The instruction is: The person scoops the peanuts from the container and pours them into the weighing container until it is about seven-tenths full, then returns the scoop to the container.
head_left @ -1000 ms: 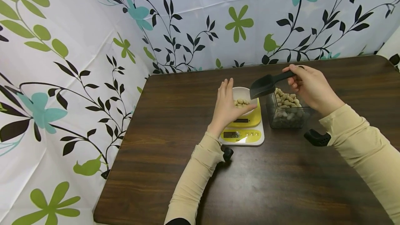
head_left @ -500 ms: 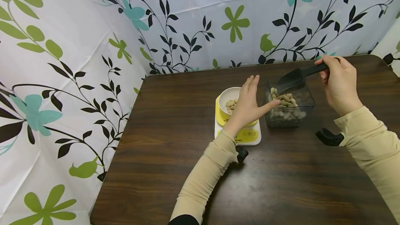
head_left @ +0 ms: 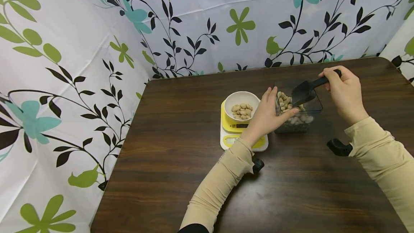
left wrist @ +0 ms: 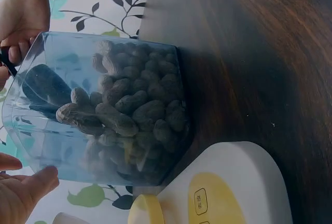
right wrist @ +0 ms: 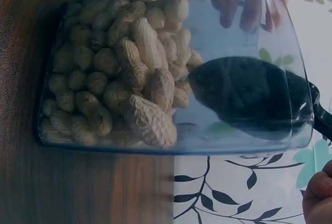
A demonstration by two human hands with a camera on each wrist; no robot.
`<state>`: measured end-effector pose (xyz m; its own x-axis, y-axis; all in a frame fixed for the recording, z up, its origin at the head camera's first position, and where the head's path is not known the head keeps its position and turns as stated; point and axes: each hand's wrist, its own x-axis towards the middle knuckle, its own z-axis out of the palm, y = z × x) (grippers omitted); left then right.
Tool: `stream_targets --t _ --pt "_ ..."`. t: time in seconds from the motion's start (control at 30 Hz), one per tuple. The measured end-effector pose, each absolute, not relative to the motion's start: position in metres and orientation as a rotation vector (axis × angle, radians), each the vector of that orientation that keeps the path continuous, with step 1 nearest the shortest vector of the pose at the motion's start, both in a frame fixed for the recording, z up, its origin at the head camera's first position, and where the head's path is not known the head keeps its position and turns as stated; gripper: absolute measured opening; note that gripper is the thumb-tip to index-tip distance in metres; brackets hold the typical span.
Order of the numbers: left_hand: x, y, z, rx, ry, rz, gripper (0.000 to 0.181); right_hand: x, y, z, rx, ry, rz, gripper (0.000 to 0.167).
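1. Gripping the handle of a black plastic scoop [head_left: 303, 92]: right hand [head_left: 347, 94], fingers curled round it, at the right of the clear rectangular plastic container [head_left: 315, 111].
2. Scoop blade is inside the container, left of and below that hand, tip down at the tan in-shell peanuts [right wrist: 150, 120].
3. Left hand [head_left: 265, 116]: fingers straight, thumb spread wide, at the container's left side; can't tell if touching.
4. Left of container: yellow-and-white kitchen scale [head_left: 226, 125], round white bowl [head_left: 231, 104] with peanuts on it.
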<state>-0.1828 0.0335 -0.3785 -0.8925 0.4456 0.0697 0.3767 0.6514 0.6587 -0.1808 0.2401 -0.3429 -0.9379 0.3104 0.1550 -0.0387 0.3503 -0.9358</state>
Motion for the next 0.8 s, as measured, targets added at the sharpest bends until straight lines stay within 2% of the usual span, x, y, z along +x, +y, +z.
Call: stream_targets --t 0.3,0.53,0.8 --pt "-0.185 0.033 -0.380 0.700 2.770 1.012 0.086 -0.183 0.235 -0.352 -0.138 -2.492 1.320 0.023" --pt "-0.187 0.033 -0.378 0.719 2.766 0.997 0.085 -0.183 0.244 -0.348 -0.155 -2.608 1.305 0.030" --pt "-0.185 0.031 -0.380 0.727 2.766 0.995 0.086 -0.179 0.258 -0.346 -0.021 -2.737 1.344 0.034"
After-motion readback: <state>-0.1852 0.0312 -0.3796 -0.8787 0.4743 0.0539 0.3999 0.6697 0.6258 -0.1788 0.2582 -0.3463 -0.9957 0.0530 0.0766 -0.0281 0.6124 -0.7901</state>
